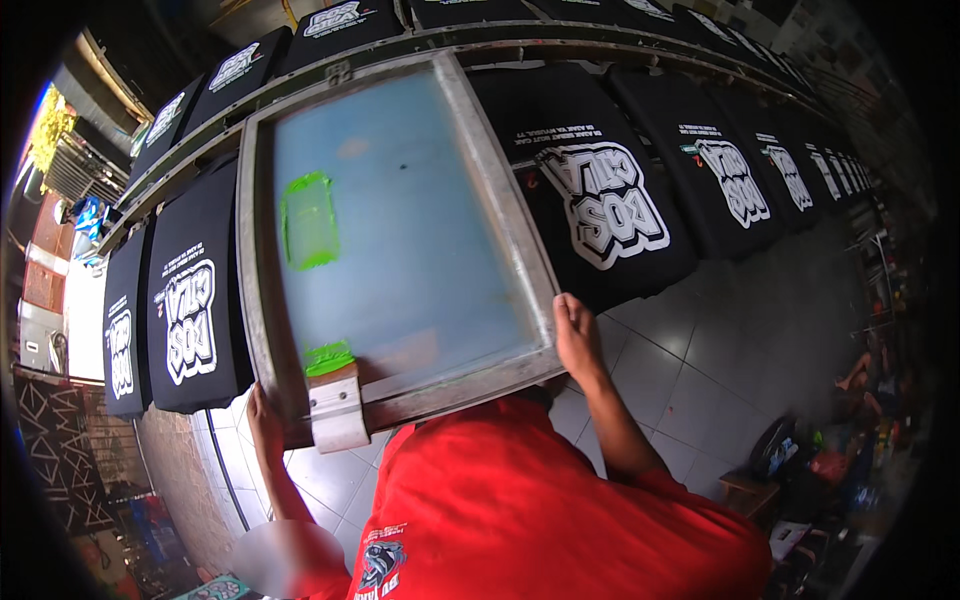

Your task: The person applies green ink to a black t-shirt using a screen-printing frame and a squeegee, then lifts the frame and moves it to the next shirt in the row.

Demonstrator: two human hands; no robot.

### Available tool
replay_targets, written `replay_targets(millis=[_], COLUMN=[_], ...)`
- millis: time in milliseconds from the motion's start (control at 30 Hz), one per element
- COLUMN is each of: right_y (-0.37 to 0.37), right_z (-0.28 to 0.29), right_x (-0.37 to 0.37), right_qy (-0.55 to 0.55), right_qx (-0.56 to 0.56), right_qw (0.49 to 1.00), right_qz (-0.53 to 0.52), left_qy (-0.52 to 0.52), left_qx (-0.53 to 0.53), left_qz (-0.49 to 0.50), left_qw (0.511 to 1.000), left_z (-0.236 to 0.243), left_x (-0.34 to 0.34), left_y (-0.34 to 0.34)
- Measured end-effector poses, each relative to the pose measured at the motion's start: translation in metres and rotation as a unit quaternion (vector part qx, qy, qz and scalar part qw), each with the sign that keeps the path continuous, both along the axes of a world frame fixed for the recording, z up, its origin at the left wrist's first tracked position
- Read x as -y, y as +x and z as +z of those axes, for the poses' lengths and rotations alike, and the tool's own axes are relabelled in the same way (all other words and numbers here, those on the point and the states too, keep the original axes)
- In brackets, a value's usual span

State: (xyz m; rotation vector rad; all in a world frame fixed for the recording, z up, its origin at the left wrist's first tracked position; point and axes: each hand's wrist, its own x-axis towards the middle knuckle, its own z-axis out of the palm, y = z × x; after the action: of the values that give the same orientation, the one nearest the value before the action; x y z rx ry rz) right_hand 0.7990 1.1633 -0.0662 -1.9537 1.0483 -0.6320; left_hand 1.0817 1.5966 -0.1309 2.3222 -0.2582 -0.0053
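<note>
Both my hands hold a metal-edged screen printing frame [450, 395] over a black T-shirt board in the row before me. Its mesh [410, 230] is translucent blue-grey. A rectangle of bright green ink [313, 222] marks the left part, and more green ink lies at the near edge. Against that ink rests a squeegee [338, 410] with a pale handle, which overhangs the near rim. My left hand [265, 422] is closed on the frame's near left corner. At the near right corner my right hand [577, 335] grips the side, thumb up. The undersides of both grips are hidden.
Black T-shirts with white lettering lie on boards to the left [195, 290] and right [610, 200]. A metal rail [560, 48] runs behind, with another row of shirts beyond. Pale floor tiles [690, 370] spread at right. A wooden stool [752, 493] stands lower right.
</note>
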Motion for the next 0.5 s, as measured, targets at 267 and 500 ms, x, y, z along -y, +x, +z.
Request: replay_targets(millis=[267,500], right_y=[0.067,0.078], right_z=[-0.004,-0.004], right_x=[-0.099,-0.116], right_qy=[0.033,0.035], right_qx=[-0.070,-0.067], right_qw=[0.997,0.997], right_qz=[-0.004,-0.018], left_qy=[-0.127,-0.121], left_qx=[-0.207,-0.157], left_qz=[0.053,0.025], left_qw=[0.969,0.980], left_z=[0.024,0.022], left_x=[-0.086,-0.074], left_y=[0.061,0.070])
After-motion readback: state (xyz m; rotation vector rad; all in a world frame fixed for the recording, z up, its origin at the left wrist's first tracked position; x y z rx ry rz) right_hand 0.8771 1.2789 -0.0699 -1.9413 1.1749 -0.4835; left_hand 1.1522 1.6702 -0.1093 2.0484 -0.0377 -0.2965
